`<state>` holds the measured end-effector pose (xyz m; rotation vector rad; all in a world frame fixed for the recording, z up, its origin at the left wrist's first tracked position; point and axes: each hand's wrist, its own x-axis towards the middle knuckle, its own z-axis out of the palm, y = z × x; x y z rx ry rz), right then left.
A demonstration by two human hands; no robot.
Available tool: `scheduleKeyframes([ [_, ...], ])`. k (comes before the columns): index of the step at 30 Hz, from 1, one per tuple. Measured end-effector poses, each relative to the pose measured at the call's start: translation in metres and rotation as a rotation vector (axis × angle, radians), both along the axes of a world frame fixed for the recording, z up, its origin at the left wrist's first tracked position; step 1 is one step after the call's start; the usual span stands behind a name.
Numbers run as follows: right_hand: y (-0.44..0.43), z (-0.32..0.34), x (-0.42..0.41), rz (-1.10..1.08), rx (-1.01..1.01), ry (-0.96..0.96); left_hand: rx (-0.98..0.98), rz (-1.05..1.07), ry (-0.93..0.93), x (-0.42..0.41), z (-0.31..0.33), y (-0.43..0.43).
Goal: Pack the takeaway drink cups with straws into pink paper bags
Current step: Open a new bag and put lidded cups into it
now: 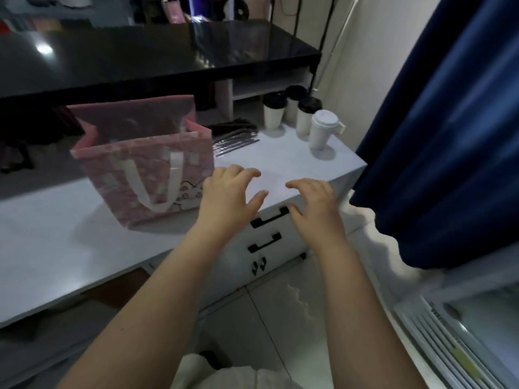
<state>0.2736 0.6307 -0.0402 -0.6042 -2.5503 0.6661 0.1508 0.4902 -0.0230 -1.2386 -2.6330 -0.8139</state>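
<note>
— White counter below a black shelf: why does the pink paper bag stand open at the left?
— Likely so cups drop straight in. The drink cups wait at the far right corner, with wrapped straws between them and the bag.
— And the hands?
— Both empty: left hand and right hand hover over the front edge, fingers spread.
— Any writing?
— Only a cartoon print on the bag, no readable words

pink paper bag, glossy black shelf, smooth white counter
</note>
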Motion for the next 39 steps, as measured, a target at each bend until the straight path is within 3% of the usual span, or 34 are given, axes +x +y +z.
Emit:
scheduleKeyframes([
  [6,0.018,-0.043,0.064,-0.134,-0.039,-0.194,-0.226,-0.144,-0.088,0.047,-0.060,0.055],
  [15,0.053,-0.064,0.070,-0.248,-0.062,-0.291,-0.258,-0.255,-0.139,0.039,-0.090,0.120],
  [31,0.194,-0.043,-0.116,-0.302,-0.074,-0.165,-0.174,-0.058,-0.174,-0.132,-0.088,0.257],
  [39,0.239,-0.048,-0.181,-0.141,-0.054,-0.185,-0.211,0.050,-0.166,-0.170,-0.097,0.279],
])
